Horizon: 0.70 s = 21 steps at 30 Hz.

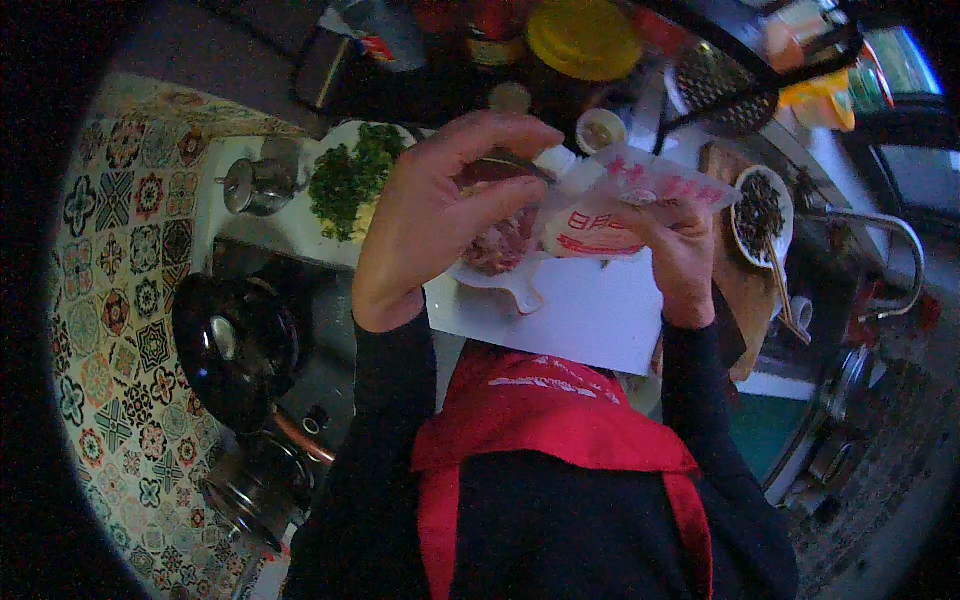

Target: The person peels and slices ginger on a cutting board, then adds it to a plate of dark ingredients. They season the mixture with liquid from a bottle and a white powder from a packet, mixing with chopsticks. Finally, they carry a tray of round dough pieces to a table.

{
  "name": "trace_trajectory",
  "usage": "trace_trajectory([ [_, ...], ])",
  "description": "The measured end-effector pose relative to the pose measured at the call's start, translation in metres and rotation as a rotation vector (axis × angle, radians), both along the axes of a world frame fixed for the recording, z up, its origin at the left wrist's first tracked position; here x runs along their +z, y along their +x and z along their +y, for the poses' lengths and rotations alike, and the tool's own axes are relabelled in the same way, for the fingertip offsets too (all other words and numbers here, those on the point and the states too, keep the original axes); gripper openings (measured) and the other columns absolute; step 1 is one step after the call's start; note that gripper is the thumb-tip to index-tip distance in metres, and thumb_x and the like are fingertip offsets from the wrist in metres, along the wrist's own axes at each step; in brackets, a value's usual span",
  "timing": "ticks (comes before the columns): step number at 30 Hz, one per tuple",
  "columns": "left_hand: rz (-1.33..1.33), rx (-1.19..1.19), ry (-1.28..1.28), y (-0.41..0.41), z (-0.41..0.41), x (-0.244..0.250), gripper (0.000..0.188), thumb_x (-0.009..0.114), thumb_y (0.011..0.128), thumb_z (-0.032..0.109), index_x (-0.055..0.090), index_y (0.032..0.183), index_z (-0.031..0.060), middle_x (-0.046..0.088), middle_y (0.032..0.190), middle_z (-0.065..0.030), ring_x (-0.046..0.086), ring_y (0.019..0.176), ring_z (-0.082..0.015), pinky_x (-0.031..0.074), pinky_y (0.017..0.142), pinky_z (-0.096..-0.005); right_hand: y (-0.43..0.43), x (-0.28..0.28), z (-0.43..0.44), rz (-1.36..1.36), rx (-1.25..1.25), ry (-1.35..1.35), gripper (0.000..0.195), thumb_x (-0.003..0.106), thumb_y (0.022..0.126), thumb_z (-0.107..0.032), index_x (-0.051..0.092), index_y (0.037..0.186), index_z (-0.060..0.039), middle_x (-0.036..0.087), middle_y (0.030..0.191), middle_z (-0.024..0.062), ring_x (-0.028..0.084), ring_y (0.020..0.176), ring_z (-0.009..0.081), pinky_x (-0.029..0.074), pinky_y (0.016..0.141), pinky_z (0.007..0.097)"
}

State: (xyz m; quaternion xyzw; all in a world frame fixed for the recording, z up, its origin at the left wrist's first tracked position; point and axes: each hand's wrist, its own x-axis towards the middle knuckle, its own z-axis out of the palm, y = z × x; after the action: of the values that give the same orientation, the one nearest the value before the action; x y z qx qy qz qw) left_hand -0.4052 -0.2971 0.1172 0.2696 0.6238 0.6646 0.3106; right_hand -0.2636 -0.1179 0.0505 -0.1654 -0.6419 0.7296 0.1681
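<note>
My left hand [442, 217] reaches over a white dish of raw meat [495, 244], its thumb and fingers around a small white piece [556, 160] at the mouth of a plastic bag. Whether that piece is a cap or part of the bag cannot be told. The clear plastic bag [592, 229] has red printing and pale contents. My right hand [682, 255] grips the bag's right side. Below both hands lies a white board [555, 304], with the dish's handle over its upper part.
Chopped greens [352, 180] fill a plate at the upper left, beside a metal cup [259, 184]. A black lidded pot [232, 349] stands on the left. To the right, a bowl of dark pieces [759, 210] with chopsticks stands near a faucet [911, 247].
</note>
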Motion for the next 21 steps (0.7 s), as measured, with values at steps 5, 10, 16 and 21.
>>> trace_trajectory([
  [5,0.270,-0.191,-0.059,0.040,0.054,-0.017,0.018,0.061,0.084,0.011,0.060,0.097,-0.0012,0.060,0.090,-0.0061,0.056,0.066,-0.0106,0.046,0.061,-0.0247,0.072,0.010,0.028,-0.028,-0.170,-0.045,0.019,0.063,0.079,0.005,0.064,0.096,-0.0008,0.065,0.091,0.0061,0.063,0.083,0.0148,0.053,0.074,0.0274],
  [10,0.137,-0.312,-0.265,0.091,0.110,-0.038,0.025,0.047,0.094,0.027,0.057,0.090,0.0048,0.055,0.072,-0.0004,0.045,0.057,-0.0064,0.038,0.052,-0.0202,0.134,0.016,0.045,0.022,-0.294,0.212,0.014,0.064,0.079,0.003,0.064,0.093,0.0013,0.064,0.089,0.0064,0.063,0.081,0.0153,0.054,0.069,0.0263],
  [16,0.185,-0.471,-0.341,0.144,0.170,-0.056,0.032,0.047,0.094,0.032,0.056,0.097,0.0022,0.059,0.079,-0.0034,0.053,0.064,-0.0080,0.043,0.055,-0.0225,0.198,0.015,0.083,-0.025,-0.380,0.402,0.014,0.064,0.081,0.001,0.065,0.094,0.0010,0.065,0.086,0.0074,0.062,0.080,0.0134,0.050,0.067,0.0243],
  [21,0.006,-0.602,0.104,0.176,0.205,-0.078,0.030,0.053,0.090,0.023,0.055,0.111,0.0003,0.060,0.093,-0.0054,0.057,0.073,-0.0099,0.049,0.063,-0.0247,0.239,0.013,0.113,-0.234,-0.409,0.396,0.012,0.064,0.082,-0.004,0.065,0.093,-0.0002,0.064,0.084,0.0032,0.058,0.076,0.0084,0.047,0.066,0.0220],
])
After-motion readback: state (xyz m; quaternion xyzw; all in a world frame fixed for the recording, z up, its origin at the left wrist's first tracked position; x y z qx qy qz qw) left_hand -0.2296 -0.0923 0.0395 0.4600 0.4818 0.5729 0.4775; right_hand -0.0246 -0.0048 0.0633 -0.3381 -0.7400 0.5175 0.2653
